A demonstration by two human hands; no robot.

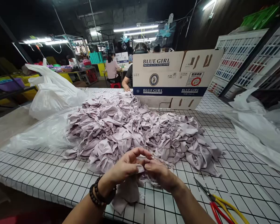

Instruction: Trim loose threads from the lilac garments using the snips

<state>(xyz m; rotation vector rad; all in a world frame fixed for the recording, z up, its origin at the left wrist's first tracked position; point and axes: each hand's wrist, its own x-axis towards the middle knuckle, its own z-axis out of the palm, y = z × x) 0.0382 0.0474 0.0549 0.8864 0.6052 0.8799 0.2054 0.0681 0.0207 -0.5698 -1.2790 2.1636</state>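
Note:
My left hand (128,166), with dark beads round its wrist, pinches the edge of a mauve fabric piece (127,194). Close against it, my right hand (162,174) has its fingers closed on the same fabric piece, whose lower part hangs down to the table below my hands. Part of the cloth between my fingers is hidden. Just beyond my hands spreads a large heap of similar mauve fabric pieces (121,124). Scissors (210,196) with one red and one yellow handle lie to the right of my right hand, blades pointing away from me.
The table (177,205) has a white cloth with a black grid. A beer carton (168,77) stands behind the heap. Plastic bags lie at left (51,90) and right (259,124). Across the table, a person's hand (126,87) shows beside the carton. White crates (240,56) stand right.

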